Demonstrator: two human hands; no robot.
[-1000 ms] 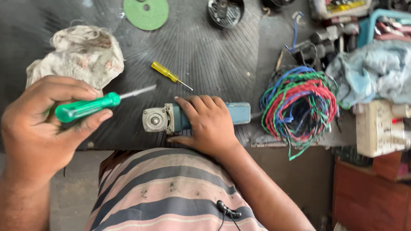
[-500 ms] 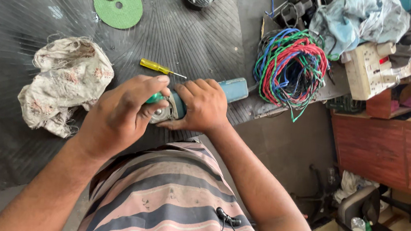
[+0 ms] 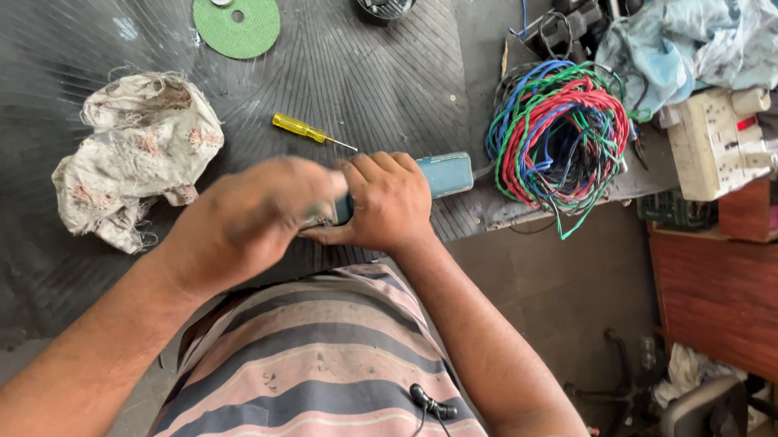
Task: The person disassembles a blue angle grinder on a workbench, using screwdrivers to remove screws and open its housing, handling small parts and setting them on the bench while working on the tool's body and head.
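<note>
Centre frame: right hand (image 3: 388,204) grips teal power tool (image 3: 444,172) body; left hand (image 3: 251,215) closed, blurred, contents unclear. Tool judged heavy, rigid; hold mid-body.

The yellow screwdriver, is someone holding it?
No, the yellow screwdriver lies alone on the mat, apart from both hands.

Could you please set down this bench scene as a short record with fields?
left hand: closed over the near end of the power tool, blurred
right hand: gripping the blue power tool on the dark mat
beyond the hands: yellow screwdriver
left of the hands: crumpled rag
far side: green disc with two metal washers
right: coil of coloured wires
</note>
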